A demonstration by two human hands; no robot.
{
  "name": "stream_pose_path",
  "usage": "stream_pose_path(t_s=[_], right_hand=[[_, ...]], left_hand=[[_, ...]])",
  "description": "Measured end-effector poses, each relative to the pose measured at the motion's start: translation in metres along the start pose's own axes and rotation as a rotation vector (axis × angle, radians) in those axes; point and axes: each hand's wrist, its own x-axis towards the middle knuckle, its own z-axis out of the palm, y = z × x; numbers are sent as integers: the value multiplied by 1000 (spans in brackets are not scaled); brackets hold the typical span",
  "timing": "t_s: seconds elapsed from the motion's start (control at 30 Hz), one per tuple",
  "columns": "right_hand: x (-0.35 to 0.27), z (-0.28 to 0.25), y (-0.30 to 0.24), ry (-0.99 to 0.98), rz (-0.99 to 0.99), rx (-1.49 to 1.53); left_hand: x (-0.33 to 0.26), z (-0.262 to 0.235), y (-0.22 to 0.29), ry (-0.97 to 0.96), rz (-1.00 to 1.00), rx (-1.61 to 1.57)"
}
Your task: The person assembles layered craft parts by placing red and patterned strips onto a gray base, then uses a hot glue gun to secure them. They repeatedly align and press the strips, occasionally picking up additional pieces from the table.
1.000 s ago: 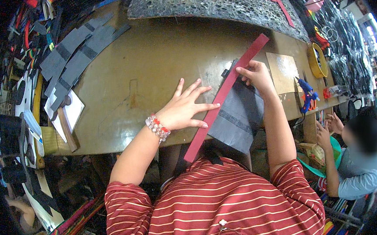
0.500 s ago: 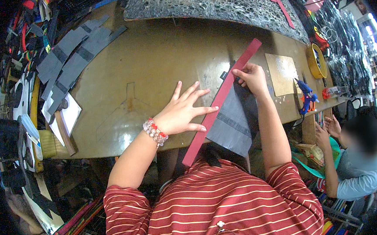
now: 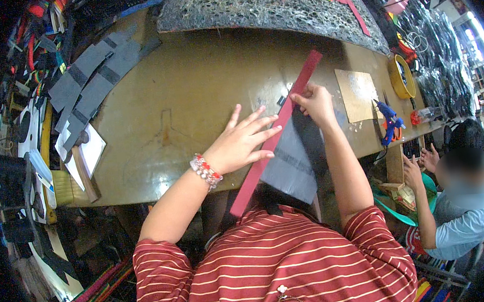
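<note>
**Hands on red strip and grey panel at worktop edge**

Nearest the camera, the person's striped red shirt fills the lower view, both forearms rising from it. A long red strip (image 3: 277, 134) runs diagonally from the near edge of the worktop (image 3: 193, 92) up toward the far right. Beside it on the right lies a grey fabric panel (image 3: 294, 161), its lower part hanging over the worktop edge.

Change against the earlier frames: slight. The strip keeps the same diagonal line; the left hand has stayed spread on it, and the right hand remains near the strip's upper half.

Left hand (image 3: 241, 142): flat, palm down, fingers fanned wide, pressing on the strip and the worktop next to it; open grip, nothing clasped. A beaded bracelet (image 3: 206, 171) sits at the wrist.

Right hand (image 3: 314, 102): fingers curled, pinching at the strip's edge where the grey panel meets it; which of the two it clasps cannot be told.

Farther off: a tan square board (image 3: 357, 93), a blue glue gun (image 3: 388, 121), a yellow tape roll (image 3: 401, 77). Left, grey cut pieces (image 3: 89, 86) are stacked. At right sits another person (image 3: 459, 203).
</note>
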Motion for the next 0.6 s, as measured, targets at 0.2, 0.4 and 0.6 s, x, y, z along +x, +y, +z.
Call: stream_pose_path(t_s=[0.2, 0.4, 0.6], right_hand=[[-15, -8, 0, -144, 0, 208], [23, -14, 18, -89, 5, 322], [23, -4, 27, -9, 2, 288]], left_hand=[[4, 14, 4, -90, 8, 130], [3, 13, 4, -87, 8, 129], [3, 11, 5, -79, 10, 112]])
